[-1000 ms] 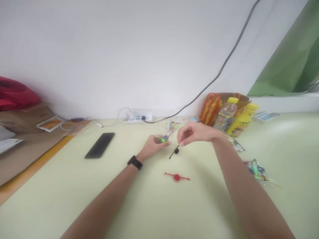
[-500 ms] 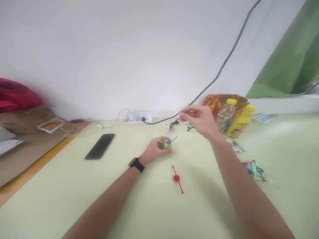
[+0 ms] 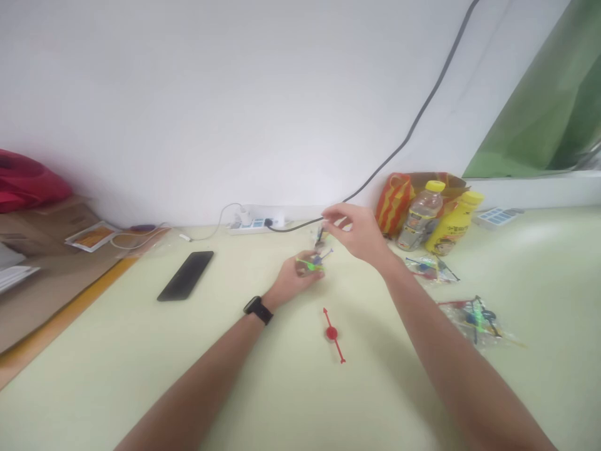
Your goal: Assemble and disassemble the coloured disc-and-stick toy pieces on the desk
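Observation:
My left hand [image 3: 295,279], with a black watch on its wrist, is closed around a green arrow spinner [image 3: 310,265] and a blue arrow spinner [image 3: 319,259]; clear wrapping seems to be around them. Raised above and to the right of it, my right hand [image 3: 354,232] has thumb and forefinger pinched together. A small dark piece [image 3: 320,236] shows just under those fingertips, and I cannot tell whether they hold it. On the table in front of both hands lies a red arrow spinner [image 3: 331,333].
A black phone [image 3: 185,275] lies to the left. Along the wall sit a power strip [image 3: 256,224] and a grey cable [image 3: 370,175]. Bottles [image 3: 420,216] and a red-yellow bag [image 3: 393,199] stand at right, near bagged spinners [image 3: 476,319]. Cardboard boxes [image 3: 51,225] are at far left.
My right hand has moved left and slightly down, closer to above my left hand. The left hand keeps its hold on the spinners. The view has shifted slightly.

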Demonstrator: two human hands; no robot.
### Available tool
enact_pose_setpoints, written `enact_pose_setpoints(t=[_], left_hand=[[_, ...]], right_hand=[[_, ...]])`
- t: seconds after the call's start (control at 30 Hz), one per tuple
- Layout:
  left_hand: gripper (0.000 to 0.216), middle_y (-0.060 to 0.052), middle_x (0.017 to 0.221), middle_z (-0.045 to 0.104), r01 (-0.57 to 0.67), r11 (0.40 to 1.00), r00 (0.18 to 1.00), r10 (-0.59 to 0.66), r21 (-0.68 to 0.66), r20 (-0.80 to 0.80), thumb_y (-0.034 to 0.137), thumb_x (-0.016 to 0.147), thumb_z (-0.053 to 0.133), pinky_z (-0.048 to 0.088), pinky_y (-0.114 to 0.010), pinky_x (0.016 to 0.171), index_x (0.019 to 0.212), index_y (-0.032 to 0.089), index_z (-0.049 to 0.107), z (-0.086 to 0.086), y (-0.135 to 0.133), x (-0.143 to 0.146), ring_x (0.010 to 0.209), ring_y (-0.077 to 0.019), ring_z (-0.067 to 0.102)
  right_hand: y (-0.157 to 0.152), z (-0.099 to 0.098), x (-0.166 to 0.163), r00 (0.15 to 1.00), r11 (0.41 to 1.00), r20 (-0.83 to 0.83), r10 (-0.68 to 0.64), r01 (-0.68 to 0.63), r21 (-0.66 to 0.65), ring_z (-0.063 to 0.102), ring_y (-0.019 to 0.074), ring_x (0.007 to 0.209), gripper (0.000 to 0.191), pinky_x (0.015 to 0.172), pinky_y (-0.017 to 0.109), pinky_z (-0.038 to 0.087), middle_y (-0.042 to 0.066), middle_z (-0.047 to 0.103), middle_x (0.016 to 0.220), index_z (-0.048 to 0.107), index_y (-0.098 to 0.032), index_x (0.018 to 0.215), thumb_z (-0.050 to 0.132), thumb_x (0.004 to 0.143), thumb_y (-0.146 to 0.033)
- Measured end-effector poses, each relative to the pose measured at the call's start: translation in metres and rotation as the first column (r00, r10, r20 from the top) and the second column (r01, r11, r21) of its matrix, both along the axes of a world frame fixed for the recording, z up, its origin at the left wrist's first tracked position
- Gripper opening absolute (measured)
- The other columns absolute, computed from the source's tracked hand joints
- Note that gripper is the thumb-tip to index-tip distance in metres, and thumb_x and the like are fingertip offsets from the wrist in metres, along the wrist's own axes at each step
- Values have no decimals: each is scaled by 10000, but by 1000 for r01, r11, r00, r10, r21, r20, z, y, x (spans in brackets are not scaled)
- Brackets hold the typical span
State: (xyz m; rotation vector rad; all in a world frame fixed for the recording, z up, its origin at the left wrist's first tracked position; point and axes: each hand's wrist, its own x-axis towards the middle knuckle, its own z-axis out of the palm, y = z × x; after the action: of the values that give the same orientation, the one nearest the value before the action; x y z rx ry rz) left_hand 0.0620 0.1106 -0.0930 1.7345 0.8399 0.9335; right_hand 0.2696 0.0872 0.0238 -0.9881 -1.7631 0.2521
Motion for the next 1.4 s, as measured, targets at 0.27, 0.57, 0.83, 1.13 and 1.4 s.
enact_pose_setpoints(t=[0.27,0.57,0.83,1.13,1.4], left_hand=[[697,-115,1190,736,-132,970,933,191,-204,306,399,710,913,656,-367,767,1313,200,624,2,10,-6,990,-260,747],[712,-109,1181,738,-89,965,948,159,-246,278,336,652,947,647,-355,799,1278,194,639,-5,15,-8,1000,-240,729],[644,-103,1195,735,-239,936,894,316,-257,318,400,679,926,630,-345,832,1227,196,655,-4,22,-15,1024,-221,728],[584,-91,1028,783,-165,976,935,202,-144,290,401,687,925,640,-363,786,1176,161,711,15,3,6,931,-241,745],[407,-86,868,787,-83,983,970,118,-165,214,409,704,912,635,-333,736,960,125,775,19,4,-1,847,-246,755]], right_hand=[[18,-25,24,990,924,137,42,13,-382,671,205,820,228,732,337,536,77,733,1031,709,-201,981,604,946,-400],[22,-65,15,927,608,-10,375,-254,-752,610,142,705,342,647,253,474,43,703,802,701,-145,883,662,886,-484],[26,-70,19,898,576,149,413,-131,-807,593,142,676,183,614,243,443,29,686,737,705,-147,780,701,818,-327],[2,-56,-17,622,-2,-163,766,-251,-968,737,186,732,421,711,270,599,29,759,797,756,-166,920,916,624,-419],[-3,-34,-14,572,72,-216,791,-438,-896,729,160,673,295,690,258,595,23,764,752,773,-156,937,844,743,-368]])
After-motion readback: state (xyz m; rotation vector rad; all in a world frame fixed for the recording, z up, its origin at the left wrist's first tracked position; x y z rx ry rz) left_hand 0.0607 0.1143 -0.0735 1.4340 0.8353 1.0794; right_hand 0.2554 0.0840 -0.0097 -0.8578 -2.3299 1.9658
